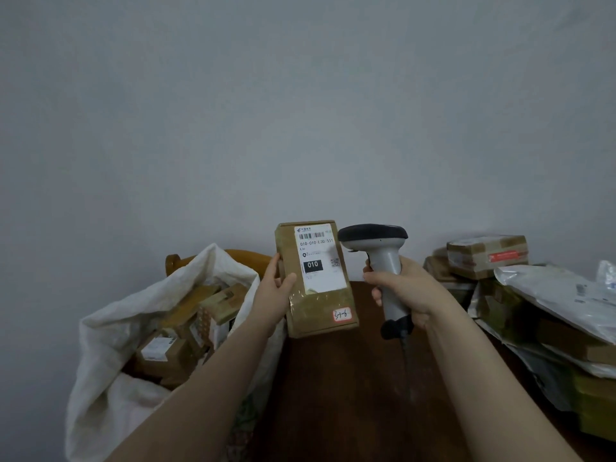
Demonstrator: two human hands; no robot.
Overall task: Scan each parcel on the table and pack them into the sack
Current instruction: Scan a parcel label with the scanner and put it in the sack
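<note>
Fingers point(283, 284) around parcel's point(316, 278) left edge

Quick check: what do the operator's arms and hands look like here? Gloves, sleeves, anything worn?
Both forearms are bare right down to the frame edge, no sleeves in view. The left hand and right hand have no gloves. No watch, rings, bands or markings visible on either.

Plain grey-white wall point(300, 95) fills the view — dim light; dark brown wooden table point(333, 395) below.

A brown parcel point(316, 278) with white label, grey-and-black scanner point(380, 261), white sack point(110, 345), dark brown table point(350, 395).
</note>
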